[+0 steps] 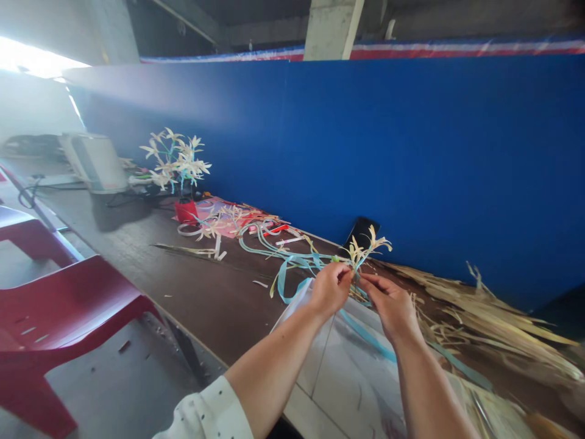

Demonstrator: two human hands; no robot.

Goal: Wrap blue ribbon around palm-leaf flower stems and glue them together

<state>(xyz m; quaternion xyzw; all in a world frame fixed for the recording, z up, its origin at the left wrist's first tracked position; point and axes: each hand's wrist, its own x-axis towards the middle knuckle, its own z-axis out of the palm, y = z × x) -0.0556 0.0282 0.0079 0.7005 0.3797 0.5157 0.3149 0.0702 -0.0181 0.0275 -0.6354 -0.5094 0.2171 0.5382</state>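
Observation:
A small handmade flower sprig with pale, pointed petals and light-blue stems stands upright between my hands. My left hand pinches it low on the stem, thumb and fingers pressed together. On the other side, the fingertips of my right hand are closed on the same stem, just below the petals. The exact contact is partly hidden by my fingers. Below my hands a light-blue ribbon trails over a pale, sheet-like surface. More blue ribbon lies in loops left of my left hand.
Dried leaf strips are heaped at right. A dark phone leans on the blue partition. Farther left stand a red pot of similar flowers and a white kettle. Red chairs line the table's left side.

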